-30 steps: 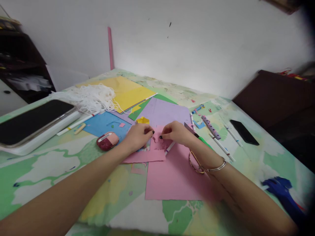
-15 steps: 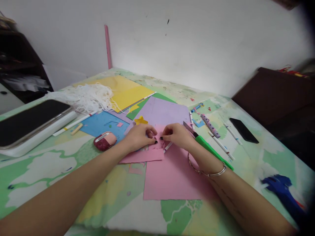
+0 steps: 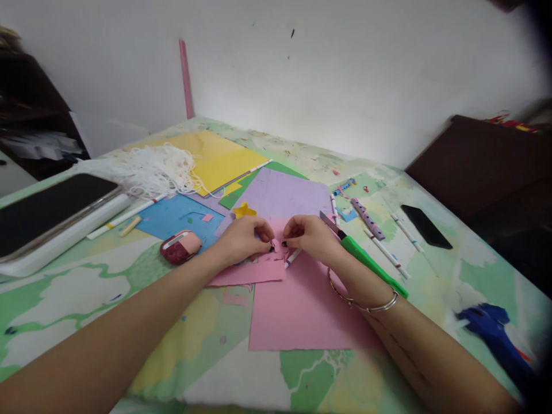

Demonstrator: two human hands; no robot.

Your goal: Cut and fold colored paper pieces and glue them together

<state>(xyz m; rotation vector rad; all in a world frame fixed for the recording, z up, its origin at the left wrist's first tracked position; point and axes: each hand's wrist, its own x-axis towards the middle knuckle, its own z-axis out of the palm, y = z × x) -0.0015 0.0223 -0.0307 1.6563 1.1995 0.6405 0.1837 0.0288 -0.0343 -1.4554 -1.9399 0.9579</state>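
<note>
My left hand [image 3: 249,237] and my right hand [image 3: 308,234] meet over pink sheets, fingertips pinched close together. Between them is a small curled pink piece [image 3: 276,245], which looks like cut foam or paper; both hands appear to grip it. Beneath lie a narrow pink strip [image 3: 254,273] and a larger pink sheet [image 3: 297,316]. Small pink scraps surround the fingertips. Just right of my right wrist lies a green-handled knife [image 3: 373,265], its blade pointing away. A yellow star-like cutout [image 3: 244,211] sits beyond my left hand.
Purple [image 3: 288,190], blue [image 3: 172,215] and yellow sheets [image 3: 228,164] lie behind, beside a white string tangle [image 3: 159,169]. A maroon-and-pink case [image 3: 181,247] is near my left forearm. Decorated sticks [image 3: 367,218], a black phone [image 3: 426,226] and a blue glue gun [image 3: 491,328] lie right.
The small pink piece shows more clearly between my fingertips, curled upward. My hands have barely moved, and the whole view has shifted slightly.
</note>
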